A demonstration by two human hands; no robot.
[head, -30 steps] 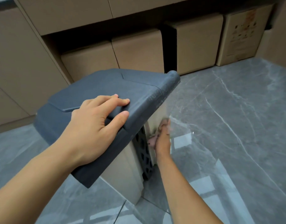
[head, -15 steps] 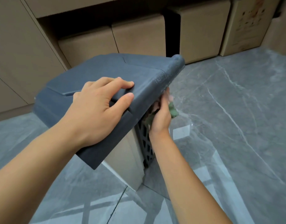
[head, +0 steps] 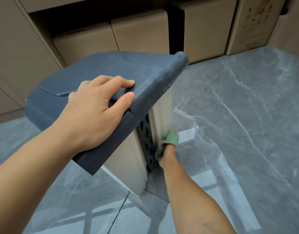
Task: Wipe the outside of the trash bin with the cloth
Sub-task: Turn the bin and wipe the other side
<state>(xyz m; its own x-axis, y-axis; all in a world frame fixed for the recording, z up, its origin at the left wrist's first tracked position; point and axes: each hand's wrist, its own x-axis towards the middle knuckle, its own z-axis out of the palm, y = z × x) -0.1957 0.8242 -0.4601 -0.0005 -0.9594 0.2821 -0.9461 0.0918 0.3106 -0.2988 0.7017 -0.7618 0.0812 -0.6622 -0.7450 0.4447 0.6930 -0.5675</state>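
The left hand point(head: 96, 114) lies palm down on the dark grey lid point(head: 111, 76) of the trash bin point(head: 126, 159), fingers spread flat and thumb hooked over the lid's near edge. Below and to its right, the right hand point(head: 165, 155) is closed around a green cloth point(head: 171, 137), pressing it against the bin's beige side wall, low down beside a dark perforated panel point(head: 147, 141). The bin stands on a grey marble floor point(head: 238, 124). Beyond the hands, cardboard boxes point(head: 138, 36) sit under beige cabinets point(head: 13, 48).
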